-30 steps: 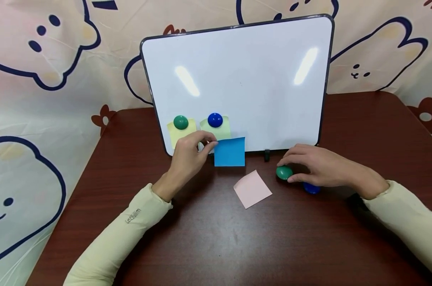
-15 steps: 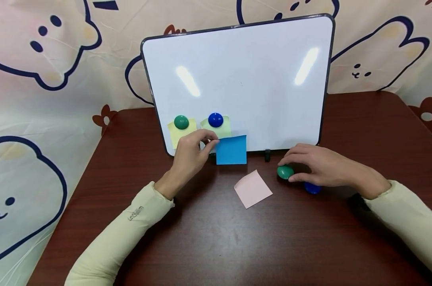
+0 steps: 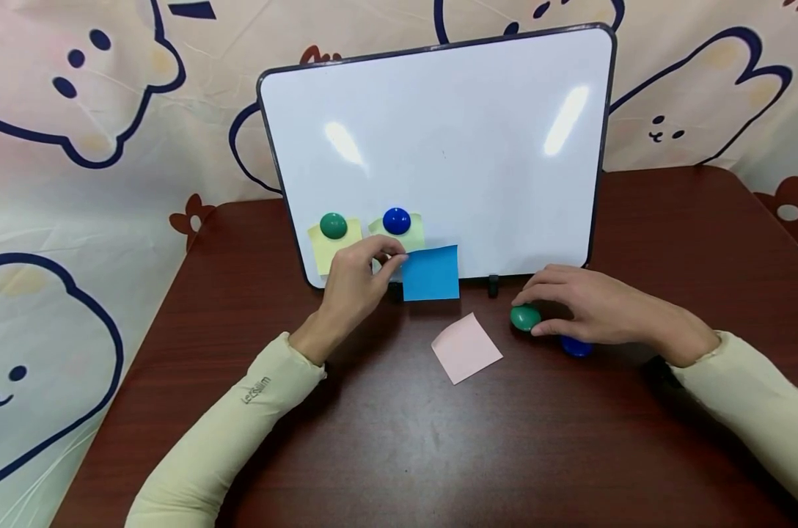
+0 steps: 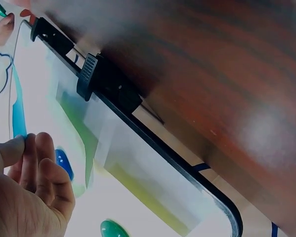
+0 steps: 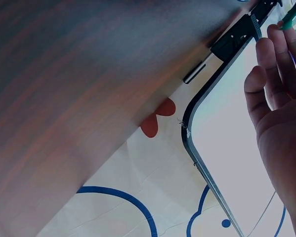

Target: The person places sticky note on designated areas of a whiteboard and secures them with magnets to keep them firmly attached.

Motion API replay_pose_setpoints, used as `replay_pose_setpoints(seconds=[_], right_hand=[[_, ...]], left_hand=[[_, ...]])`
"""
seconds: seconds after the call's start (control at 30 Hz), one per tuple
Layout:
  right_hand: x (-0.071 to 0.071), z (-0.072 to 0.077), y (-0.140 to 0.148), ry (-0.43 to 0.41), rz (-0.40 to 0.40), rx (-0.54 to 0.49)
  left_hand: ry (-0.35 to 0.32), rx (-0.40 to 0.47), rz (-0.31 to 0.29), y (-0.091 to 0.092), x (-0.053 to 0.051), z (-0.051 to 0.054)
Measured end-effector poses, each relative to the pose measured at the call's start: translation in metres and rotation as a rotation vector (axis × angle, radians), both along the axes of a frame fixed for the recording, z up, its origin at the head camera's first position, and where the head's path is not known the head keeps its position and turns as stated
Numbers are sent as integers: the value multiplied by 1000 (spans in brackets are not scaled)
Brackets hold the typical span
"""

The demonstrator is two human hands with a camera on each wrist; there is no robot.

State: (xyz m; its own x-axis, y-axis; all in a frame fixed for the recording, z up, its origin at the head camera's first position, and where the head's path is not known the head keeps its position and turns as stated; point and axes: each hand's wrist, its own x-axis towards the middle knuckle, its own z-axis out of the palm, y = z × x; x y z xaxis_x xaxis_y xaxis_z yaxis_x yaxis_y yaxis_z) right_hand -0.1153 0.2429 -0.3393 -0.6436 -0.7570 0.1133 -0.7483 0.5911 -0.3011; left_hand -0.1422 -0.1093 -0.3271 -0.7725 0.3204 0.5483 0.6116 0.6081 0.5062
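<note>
My left hand pinches the left upper edge of a blue sticky note, held in front of the whiteboard's lower edge. In the left wrist view that note shows nearly edge-on between thumb and fingertips. My right hand holds a green round magnet between thumb and fingers, low over the table. Under the right hand lies a blue magnet, partly covered. A pink sticky note lies on the table between the hands, one corner curling.
The whiteboard stands tilted at the back on black clips. At its lower left, a green magnet holds a yellow note and a blue magnet holds a pale green note. A printed cloth hangs behind the table.
My left hand has shifted slightly right and up with the blue sticky note. The right hand keeps its place with the green magnet.
</note>
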Motion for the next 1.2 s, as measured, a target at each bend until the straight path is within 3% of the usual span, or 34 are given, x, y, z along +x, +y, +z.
replay_pose_setpoints(seconds=[0.63,0.83,1.2], right_hand=[[-3,4,3,-8,-13,2],[1,3,5,-15,-30,16],[0,2,1,-6,-15,4]], left_hand=[[13,19,-20,11,-10,1],[5,11,-31,20,-10,-1],[-26,11,-11,18,-9,0]])
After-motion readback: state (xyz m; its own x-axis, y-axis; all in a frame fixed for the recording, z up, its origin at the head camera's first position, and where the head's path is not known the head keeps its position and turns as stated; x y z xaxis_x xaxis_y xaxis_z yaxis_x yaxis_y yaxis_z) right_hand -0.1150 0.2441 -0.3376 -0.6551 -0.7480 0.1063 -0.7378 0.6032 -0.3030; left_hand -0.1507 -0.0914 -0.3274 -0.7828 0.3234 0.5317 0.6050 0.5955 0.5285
